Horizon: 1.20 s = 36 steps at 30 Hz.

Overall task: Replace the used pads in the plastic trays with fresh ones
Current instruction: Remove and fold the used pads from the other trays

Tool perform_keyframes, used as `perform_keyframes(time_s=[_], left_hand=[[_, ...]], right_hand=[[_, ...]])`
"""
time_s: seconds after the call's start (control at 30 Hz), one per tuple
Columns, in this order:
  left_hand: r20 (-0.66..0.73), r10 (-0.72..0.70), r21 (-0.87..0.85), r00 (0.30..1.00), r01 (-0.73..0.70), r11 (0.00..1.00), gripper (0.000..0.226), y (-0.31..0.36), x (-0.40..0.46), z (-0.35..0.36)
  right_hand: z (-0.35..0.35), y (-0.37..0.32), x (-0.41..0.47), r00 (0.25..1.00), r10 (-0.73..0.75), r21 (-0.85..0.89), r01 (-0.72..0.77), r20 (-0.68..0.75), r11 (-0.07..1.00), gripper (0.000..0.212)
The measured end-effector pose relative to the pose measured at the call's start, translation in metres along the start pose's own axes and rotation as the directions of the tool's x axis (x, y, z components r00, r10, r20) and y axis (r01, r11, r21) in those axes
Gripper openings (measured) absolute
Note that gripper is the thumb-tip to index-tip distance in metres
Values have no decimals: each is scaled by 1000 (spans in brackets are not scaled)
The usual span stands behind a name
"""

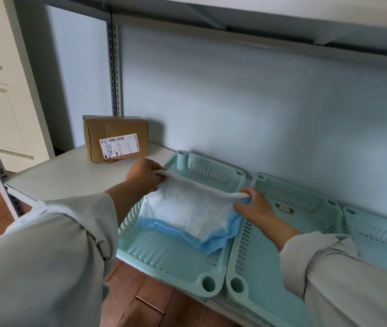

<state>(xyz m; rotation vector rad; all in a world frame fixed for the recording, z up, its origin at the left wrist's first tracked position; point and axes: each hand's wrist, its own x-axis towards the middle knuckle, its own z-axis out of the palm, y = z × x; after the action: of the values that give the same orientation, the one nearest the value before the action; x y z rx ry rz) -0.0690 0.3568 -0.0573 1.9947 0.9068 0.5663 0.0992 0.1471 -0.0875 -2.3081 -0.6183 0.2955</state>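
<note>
The pad (185,208), white side up with its blue backing trailing, hangs over the leftmost tray (164,253) near the shelf's (69,171) front edge, my left hand (144,174) and right hand (255,206) fingers pinching its far corners taut, to handle it spread flat, I judge.

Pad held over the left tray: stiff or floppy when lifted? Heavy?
Probably floppy: the pad sags and creases between the left hand and right hand. Likely light, since edge pinches hold it up. Its crumpled blue edge suggests thin backing.
</note>
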Motion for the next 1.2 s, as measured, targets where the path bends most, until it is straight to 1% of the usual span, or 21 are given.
perform_keyframes(time_s=[0.07, 0.1, 0.17, 0.23, 0.27, 0.33, 0.4, 0.43, 0.5, 0.57, 0.6, 0.67, 0.77, 0.8, 0.87, 0.9, 0.97, 1.0, 1.1, 1.13, 1.2], left_hand=[[5, 8, 87, 1000, -8, 996, 16, -6, 2, -1], [12, 26, 197, 1000, -28, 980, 16, -7, 3, -2], [-19, 75, 480, 997, -57, 875, 21, -6, 1, -4], [-55, 141, 665, 988, -69, 743, 24, -2, 0, -5], [-40, 154, 710, 987, -80, 699, 23, -1, 1, -5], [45, 112, 681, 993, -112, 724, 17, 1, 8, -4], [85, 7, 483, 996, -47, 875, 12, 3, 16, -5], [46, 2, 377, 999, -19, 926, 12, 7, 21, -7], [-140, 141, 313, 980, -92, 945, 14, 19, 30, -11], [-331, 326, 291, 886, -233, 928, 17, 33, 29, -14], [-379, 397, 273, 836, -308, 911, 18, 38, 26, -16], [-373, 493, 285, 786, -409, 867, 21, 38, 17, -17], [-185, 524, 389, 831, -428, 816, 21, 7, 4, -10], [-86, 476, 417, 875, -402, 815, 21, -9, -3, -6], [162, 275, 500, 948, -319, 805, 24, -39, -17, 4], [303, 142, 569, 942, -299, 766, 27, -52, -25, 10], [490, -60, 666, 870, -329, 670, 29, -72, -39, 21], [520, -110, 682, 847, -335, 650, 32, -74, -44, 25], [508, -164, 727, 846, -319, 608, 46, -60, -45, 26], [494, -158, 741, 855, -319, 591, 43, -53, -42, 27], [435, -91, 731, 896, -293, 616, 40, -43, -33, 33]], right_hand=[[0, 2, -3, 998, -50, -229, 58, 41, 972, 10], [-1, 2, -3, 997, -83, -371, 77, 0, 925, 18], [-1, -5, -3, 965, -246, -710, 113, -87, 695, 29], [1, -14, -4, 908, -419, -873, 225, 26, 433, 24], [4, -18, -4, 892, -442, -875, 284, 92, 392, 20], [5, -24, -1, 915, -390, -827, 300, 108, 476, 23], [2, -29, 9, 957, -286, -714, 234, 50, 660, 22], [-2, -34, 14, 968, -251, -635, 193, -2, 748, 20], [-12, -50, 21, 935, -296, -477, 173, -194, 862, 21], [-24, -65, 21, 854, -351, -326, 231, -385, 917, 32], [-30, -70, 19, 826, -366, -272, 269, -428, 924, 37], [-37, -68, 13, 797, -412, -259, 326, -442, 909, 41], [-35, -38, -2, 836, -449, -395, 314, -316, 863, 38], [-30, -24, -9, 875, -432, -466, 296, -218, 834, 36], [-17, 2, -19, 942, -330, -618, 294, 58, 729, 34], [-9, 12, -25, 949, -261, -679, 309, 176, 665, 35], [2, 23, -34, 940, -187, -731, 338, 284, 592, 40], [4, 24, -36, 938, -178, -740, 344, 297, 579, 41], [6, 9, -39, 940, -125, -772, 332, 317, 541, 42], [6, 3, -39, 950, -128, -771, 307, 286, 558, 41], [5, -7, -37, 974, -195, -709, 220, 118, 670, 37]])
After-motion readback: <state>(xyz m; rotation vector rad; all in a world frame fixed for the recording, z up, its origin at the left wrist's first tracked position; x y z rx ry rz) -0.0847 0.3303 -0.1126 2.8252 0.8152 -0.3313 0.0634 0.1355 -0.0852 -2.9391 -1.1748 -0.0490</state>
